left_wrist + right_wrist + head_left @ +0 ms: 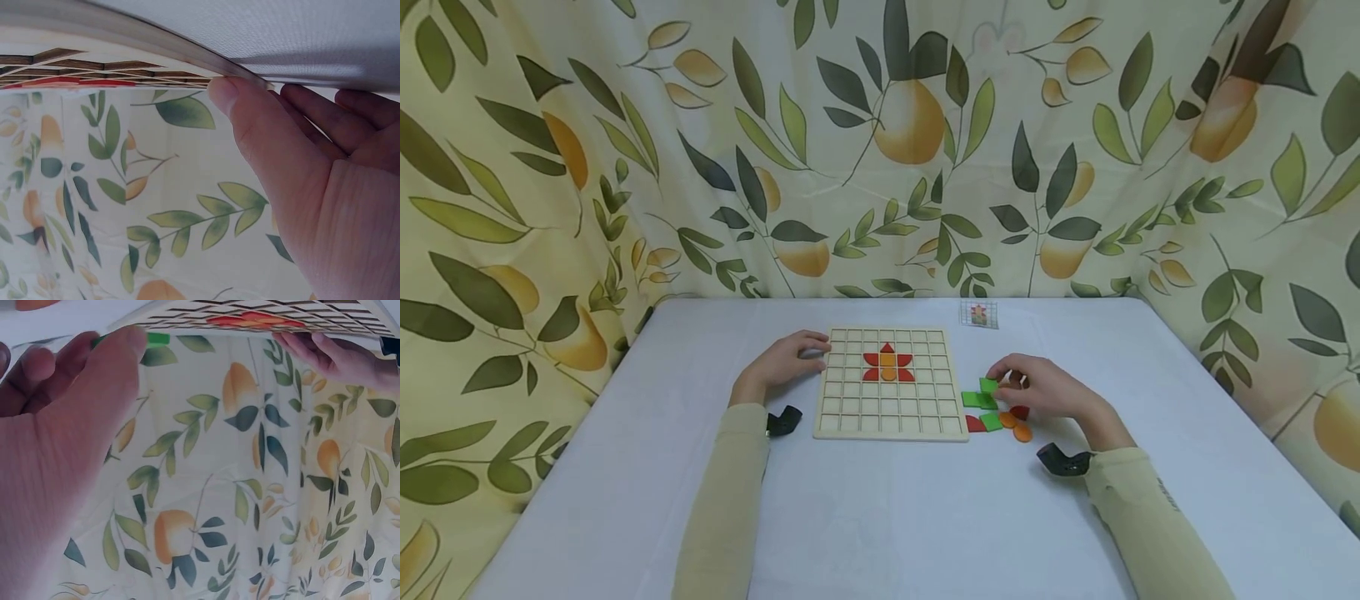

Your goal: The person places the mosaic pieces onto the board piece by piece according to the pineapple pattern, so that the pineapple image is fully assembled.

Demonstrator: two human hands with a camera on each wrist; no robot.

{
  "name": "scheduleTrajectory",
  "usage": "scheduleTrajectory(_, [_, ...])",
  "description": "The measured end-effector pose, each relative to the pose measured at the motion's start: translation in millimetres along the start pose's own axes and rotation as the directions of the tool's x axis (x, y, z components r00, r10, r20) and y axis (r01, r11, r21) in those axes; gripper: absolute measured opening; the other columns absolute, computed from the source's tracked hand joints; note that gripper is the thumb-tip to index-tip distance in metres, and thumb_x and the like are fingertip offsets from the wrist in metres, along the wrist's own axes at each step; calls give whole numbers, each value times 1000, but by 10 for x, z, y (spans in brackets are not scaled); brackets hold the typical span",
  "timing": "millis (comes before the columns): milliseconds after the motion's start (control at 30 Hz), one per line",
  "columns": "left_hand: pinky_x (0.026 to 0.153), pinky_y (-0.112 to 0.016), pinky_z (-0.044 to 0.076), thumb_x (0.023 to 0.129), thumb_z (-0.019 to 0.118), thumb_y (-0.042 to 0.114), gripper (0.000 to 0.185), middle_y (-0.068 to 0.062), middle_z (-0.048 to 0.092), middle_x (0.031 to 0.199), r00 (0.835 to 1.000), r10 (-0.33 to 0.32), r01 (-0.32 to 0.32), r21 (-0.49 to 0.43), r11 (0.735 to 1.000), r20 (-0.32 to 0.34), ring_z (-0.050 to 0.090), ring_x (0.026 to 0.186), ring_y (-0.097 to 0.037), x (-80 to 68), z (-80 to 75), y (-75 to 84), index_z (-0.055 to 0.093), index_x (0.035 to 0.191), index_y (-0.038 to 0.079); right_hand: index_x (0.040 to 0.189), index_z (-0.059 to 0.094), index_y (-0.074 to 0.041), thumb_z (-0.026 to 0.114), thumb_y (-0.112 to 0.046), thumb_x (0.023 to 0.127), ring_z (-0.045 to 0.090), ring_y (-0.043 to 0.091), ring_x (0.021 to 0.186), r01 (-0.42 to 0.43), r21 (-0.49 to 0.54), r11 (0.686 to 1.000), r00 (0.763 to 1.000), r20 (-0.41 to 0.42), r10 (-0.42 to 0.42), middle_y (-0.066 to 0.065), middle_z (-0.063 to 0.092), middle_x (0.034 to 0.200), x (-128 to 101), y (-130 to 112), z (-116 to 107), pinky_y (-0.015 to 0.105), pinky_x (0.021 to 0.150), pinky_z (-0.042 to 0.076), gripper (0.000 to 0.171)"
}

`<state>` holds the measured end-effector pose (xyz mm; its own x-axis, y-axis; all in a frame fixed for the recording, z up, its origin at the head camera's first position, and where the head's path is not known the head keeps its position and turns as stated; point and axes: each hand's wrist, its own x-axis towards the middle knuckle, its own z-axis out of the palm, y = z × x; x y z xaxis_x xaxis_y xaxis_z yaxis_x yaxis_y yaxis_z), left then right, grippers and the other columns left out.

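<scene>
A wooden grid board (887, 408) lies in the middle of the table and holds a small flower of red and orange pieces (887, 365). My left hand (805, 352) rests at the board's upper left edge; in the left wrist view its thumb (231, 100) touches that edge (94, 65). Right of the board, my right hand (1011, 382) pinches a green square piece (988, 385), which shows beside the thumb tip in the right wrist view (157, 339). Under this hand lie loose green (977, 401), red (974, 425) and orange (1022, 432) pieces.
A small picture card (979, 314) lies near the table's far edge. The white table (880, 517) is enclosed at the back and both sides by a leaf-and-fruit patterned curtain (880, 150). Black wrist cameras sit on both cuffs (784, 421) (1063, 460).
</scene>
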<state>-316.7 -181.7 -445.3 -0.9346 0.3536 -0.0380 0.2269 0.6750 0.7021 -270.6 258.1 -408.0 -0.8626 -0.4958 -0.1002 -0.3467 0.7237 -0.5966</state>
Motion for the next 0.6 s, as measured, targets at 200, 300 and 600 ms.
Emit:
scheduleTrajectory(200, [113, -41, 23, 87, 63, 28, 38, 4, 44, 139, 1000, -3, 3, 11, 1000, 7, 28, 137, -20, -10, -13, 22, 59, 123, 16, 111, 61, -19, 64, -29, 85, 49, 17, 85, 4, -51, 999, 996, -89, -9, -3, 60, 98, 88, -109, 6, 26, 64, 47, 28])
scheduleTrajectory(300, [113, -42, 23, 87, 63, 27, 38, 3, 44, 139, 1000, 7, -7, 21, 1000, 3, 29, 136, -21, -11, -13, 25, 59, 123, 15, 111, 62, -19, 62, -26, 86, 49, 18, 85, 27, -54, 998, 993, -116, -33, -3, 59, 98, 132, -168, 31, 27, 64, 46, 25])
scheduleTrajectory(600, [113, -42, 23, 87, 63, 29, 38, 5, 44, 139, 1000, -5, 5, 12, 1000, 5, 28, 137, -20, 1, 4, 16, 59, 123, 18, 110, 61, -19, 64, -31, 85, 49, 15, 86, 112, -32, 993, 987, -109, -115, -4, 60, 102, 378, -452, 237, 27, 69, 46, 28])
